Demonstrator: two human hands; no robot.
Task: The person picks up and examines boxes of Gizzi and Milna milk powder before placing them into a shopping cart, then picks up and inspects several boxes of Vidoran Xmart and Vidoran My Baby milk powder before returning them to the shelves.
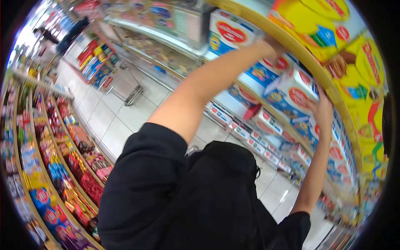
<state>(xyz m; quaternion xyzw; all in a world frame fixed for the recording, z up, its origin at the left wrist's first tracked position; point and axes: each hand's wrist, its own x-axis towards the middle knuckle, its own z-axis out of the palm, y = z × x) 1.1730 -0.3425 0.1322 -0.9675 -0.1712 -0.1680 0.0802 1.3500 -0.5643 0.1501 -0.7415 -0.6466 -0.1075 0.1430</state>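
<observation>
Both my arms reach up to a shelf of white-and-blue boxes with red heart labels. My left hand point(273, 45) is at the yellow shelf edge point(300, 56), touching the side of an upright box point(231, 32); its fingers are hidden. My right hand point(323, 109) grips the lower corner of a tilted box point(291, 89) that sticks out from the row. Several more of the same boxes point(266, 121) fill the shelves below.
Yellow packages point(321, 21) line the top shelf. On the left, a shelf unit point(62, 166) holds colourful snack packets. A white tiled aisle floor point(108, 116) runs between them. A person in dark clothes point(73, 33) stands far down the aisle.
</observation>
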